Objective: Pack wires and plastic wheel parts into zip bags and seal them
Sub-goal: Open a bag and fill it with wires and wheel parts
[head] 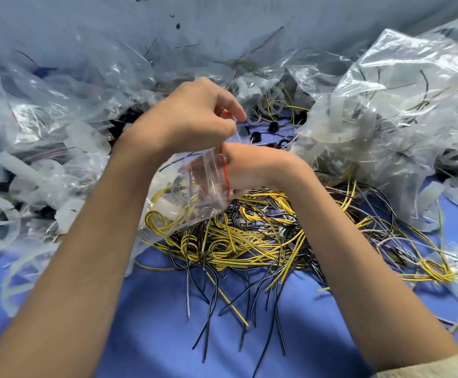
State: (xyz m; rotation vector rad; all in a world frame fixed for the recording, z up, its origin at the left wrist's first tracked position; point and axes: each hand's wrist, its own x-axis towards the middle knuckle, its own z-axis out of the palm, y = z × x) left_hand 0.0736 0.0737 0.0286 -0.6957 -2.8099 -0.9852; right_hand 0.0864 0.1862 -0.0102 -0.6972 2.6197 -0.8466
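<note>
To seal well, the pinch should slide along the red zip strip (224,170) from end to end, with the tracks lined up and no wire ends caught between them. The zip bag (195,186) hangs at the centre of the frame, above the loose wire pile (249,241) on the blue counter (154,323). The left hand (192,115) has its grip pinched on the strip's upper end. The right hand (252,167) grips the lower end, fingers mostly hidden behind plastic. The bag is clear and crumpled, holding a yellow wire coil (157,222) and a white plastic part (168,208).
</note>
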